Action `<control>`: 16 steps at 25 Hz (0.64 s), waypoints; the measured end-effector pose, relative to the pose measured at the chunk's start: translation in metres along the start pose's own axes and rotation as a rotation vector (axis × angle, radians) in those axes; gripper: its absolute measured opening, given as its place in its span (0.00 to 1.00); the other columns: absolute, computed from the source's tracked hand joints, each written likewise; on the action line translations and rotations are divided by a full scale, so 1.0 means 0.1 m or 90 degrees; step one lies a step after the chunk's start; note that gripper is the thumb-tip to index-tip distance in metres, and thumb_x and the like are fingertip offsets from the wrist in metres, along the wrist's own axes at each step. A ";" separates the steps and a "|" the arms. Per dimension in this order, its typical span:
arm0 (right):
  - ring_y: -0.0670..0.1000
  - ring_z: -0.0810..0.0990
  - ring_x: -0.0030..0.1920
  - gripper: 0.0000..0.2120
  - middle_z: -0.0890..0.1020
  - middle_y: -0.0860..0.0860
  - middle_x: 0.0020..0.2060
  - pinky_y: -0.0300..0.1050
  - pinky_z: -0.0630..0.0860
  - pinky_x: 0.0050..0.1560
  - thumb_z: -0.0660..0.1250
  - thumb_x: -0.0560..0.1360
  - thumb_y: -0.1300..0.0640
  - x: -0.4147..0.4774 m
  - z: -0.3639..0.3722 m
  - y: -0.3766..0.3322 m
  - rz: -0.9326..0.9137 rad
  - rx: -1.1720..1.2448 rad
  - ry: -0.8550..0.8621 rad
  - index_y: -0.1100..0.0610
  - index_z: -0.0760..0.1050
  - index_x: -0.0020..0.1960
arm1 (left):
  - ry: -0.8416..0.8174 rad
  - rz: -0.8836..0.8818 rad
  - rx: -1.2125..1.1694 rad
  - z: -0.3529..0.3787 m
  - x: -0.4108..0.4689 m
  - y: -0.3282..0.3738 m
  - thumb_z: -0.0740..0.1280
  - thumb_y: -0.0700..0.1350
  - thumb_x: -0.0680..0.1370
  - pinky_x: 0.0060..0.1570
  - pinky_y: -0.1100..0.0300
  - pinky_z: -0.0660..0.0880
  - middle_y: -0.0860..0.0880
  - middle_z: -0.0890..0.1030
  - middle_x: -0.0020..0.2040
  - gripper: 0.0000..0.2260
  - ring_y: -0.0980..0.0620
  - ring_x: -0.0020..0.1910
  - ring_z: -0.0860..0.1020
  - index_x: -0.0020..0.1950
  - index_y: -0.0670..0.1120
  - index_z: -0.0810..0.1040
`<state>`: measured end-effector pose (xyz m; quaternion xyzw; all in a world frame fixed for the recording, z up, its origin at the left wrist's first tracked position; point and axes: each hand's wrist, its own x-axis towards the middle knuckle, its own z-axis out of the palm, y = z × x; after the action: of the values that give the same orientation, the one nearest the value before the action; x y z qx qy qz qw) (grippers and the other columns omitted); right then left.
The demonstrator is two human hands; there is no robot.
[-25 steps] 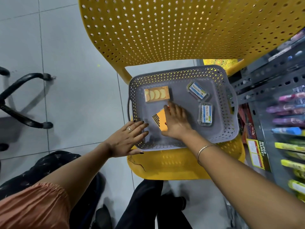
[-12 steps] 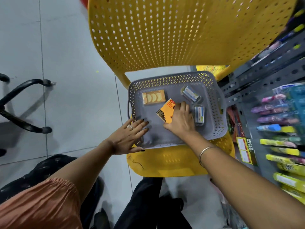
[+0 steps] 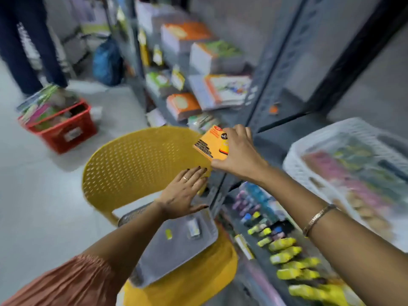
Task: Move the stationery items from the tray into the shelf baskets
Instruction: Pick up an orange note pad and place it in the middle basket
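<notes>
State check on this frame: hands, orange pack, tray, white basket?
right hand: gripping orange pack, lifted toward shelf
orange pack: held, clear of tray
left hand: flat, open, empty, above tray
grey tray: on yellow chair, small items inside
white basket: on shelf, holds stationery

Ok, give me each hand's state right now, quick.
Left hand: open, flat, fingers spread over the grey tray.
Right hand: closed on the orange packet.

— The packet (image 3: 212, 142)? 
— Orange, black stripes along one edge, a red mark on top. 
— The chair (image 3: 141, 164)? 
— Yellow, perforated all over. 
— The tray (image 3: 176, 255)? 
— Grey, and the crate (image 3: 64, 129) red.
</notes>
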<state>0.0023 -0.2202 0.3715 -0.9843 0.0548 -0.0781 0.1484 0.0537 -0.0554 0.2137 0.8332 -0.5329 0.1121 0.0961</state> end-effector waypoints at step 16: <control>0.60 0.70 0.58 0.40 0.76 0.63 0.55 0.47 0.65 0.55 0.60 0.55 0.37 -2.92 -2.41 2.16 0.584 -0.184 0.064 0.60 0.71 0.61 | 0.144 0.431 -0.150 -0.65 1.88 3.10 0.47 0.66 0.78 0.64 0.47 0.60 0.39 0.71 0.67 0.36 0.42 0.67 0.66 0.66 0.38 0.72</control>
<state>-0.3438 -0.4550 0.4934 -0.8641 0.5007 -0.0435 0.0265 -0.1569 -0.3287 0.3429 0.5755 -0.7734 0.1666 0.2070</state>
